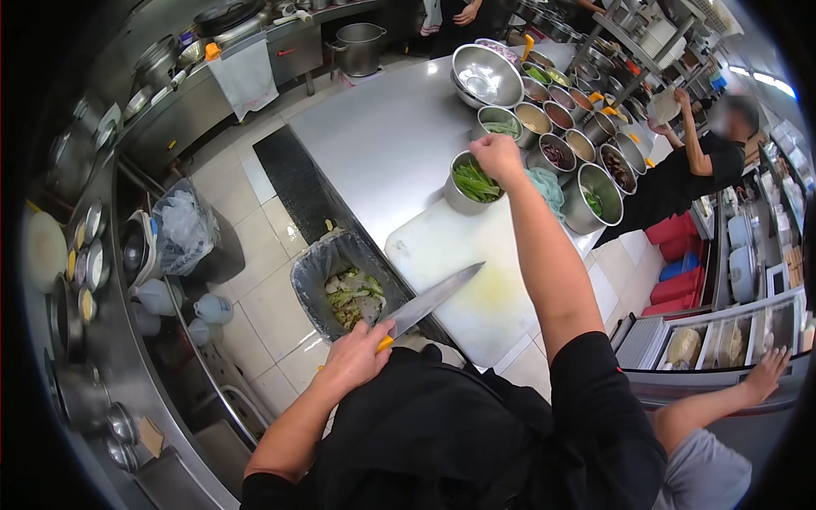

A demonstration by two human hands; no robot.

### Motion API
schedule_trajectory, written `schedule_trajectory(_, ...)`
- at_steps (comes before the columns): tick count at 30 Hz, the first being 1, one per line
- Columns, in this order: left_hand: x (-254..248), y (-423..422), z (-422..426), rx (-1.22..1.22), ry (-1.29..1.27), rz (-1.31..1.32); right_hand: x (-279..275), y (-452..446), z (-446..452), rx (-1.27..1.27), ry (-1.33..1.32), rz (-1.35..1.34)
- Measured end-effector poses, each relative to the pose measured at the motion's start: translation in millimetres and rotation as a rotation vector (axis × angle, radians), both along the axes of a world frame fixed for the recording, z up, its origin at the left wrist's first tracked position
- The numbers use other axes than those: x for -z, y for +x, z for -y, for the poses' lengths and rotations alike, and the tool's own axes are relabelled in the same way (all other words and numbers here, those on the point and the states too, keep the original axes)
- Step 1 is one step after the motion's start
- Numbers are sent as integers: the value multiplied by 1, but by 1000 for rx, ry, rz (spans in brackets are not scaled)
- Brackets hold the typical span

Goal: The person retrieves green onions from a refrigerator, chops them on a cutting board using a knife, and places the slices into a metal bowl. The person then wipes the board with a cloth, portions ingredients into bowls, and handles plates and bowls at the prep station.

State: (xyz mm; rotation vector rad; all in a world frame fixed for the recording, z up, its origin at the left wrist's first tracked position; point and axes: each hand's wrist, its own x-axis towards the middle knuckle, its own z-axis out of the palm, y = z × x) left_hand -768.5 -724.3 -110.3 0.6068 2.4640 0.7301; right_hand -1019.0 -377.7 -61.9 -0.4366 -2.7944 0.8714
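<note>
My left hand (pixel 355 357) is closed around the yellow handle of a large kitchen knife (pixel 438 297). Its blade points up and right, with the tip over the white cutting board (pixel 425 242). My right hand (pixel 499 159) is closed at the far right rim of a round metal container (pixel 461 195), the fingertips partly hidden. Cut green vegetables (pixel 476 183) fill that container, which stands upright at the board's far edge. Just beyond it is another metal container of pale green slices (pixel 500 124). Wet, faintly yellow marks show on the board.
A lined bin (pixel 308 285) with vegetable scraps stands left of the board. Stacked metal bowls (pixel 487 75), several filled containers and a teal cloth (pixel 546 191) crowd the table's right side. A co-worker (pixel 710 153) stands beyond; another person's arm (pixel 722 404) reaches in at lower right.
</note>
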Motion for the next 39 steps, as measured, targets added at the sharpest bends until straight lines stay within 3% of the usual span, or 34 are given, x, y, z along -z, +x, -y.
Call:
schedule_trajectory(4,3,-1,2,13,6,1,4,0,-18,-96,146,-40)
schedule_trajectory(7,0,-2,2,20,-1,17,22,1,-23,-242,490,-175)
schedule_trajectory(10,0,-2,3,20,0,20,21,2,-20,-306,544,-59)
schedule_trajectory(14,4,1,4,25,-3,23,31,-3,-29,-300,604,-158)
schedule_trajectory(17,4,3,4,27,-2,26,32,0,-38,-226,530,-212)
schedule_trajectory(23,0,1,3,35,-19,40,17,12,-10,-640,597,-304)
schedule_trajectory(32,2,4,4,24,-26,43,11,6,-1,-735,716,-146)
schedule_trajectory(35,3,6,6,21,-25,40,15,-1,-1,-672,654,-218)
schedule_trajectory(39,4,8,8,24,-17,42,6,8,35,-568,328,-361)
